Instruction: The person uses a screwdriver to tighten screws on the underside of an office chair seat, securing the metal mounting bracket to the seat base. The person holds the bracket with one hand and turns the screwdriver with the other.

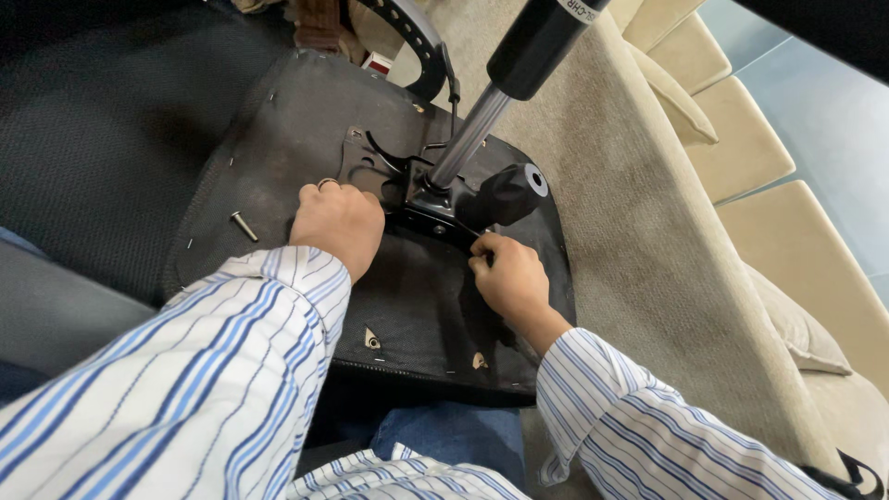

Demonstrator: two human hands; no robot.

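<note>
An office-chair seat (278, 139) lies upside down across the person's lap and a beige sofa (639, 241), its black fabric underside facing up so the hardware can be reached from above. At its middle sits the black metal tilt mechanism (421, 199), with the gas-lift cylinder (482, 111) rising out of it toward the camera and a black adjustment knob (514, 190) jutting to the right.

The left hand (338, 222) rests as a closed fist on the left edge of the mechanism's plate, a ring on one finger; it appears to press the plate flat against the seat — whether anything is held inside the fist cannot be told. The right hand (509, 276) has its fingers pinched narrowly together at the plate's lower right edge, seemingly on a small fastener or tool that the fingers hide.

A loose bolt (244, 226) lies on the seat bottom left of the fist, close by and apart from the plate. Both sleeves are blue-and-white striped. A curved black armrest bracket (417, 42) lies at the seat's far edge.
</note>
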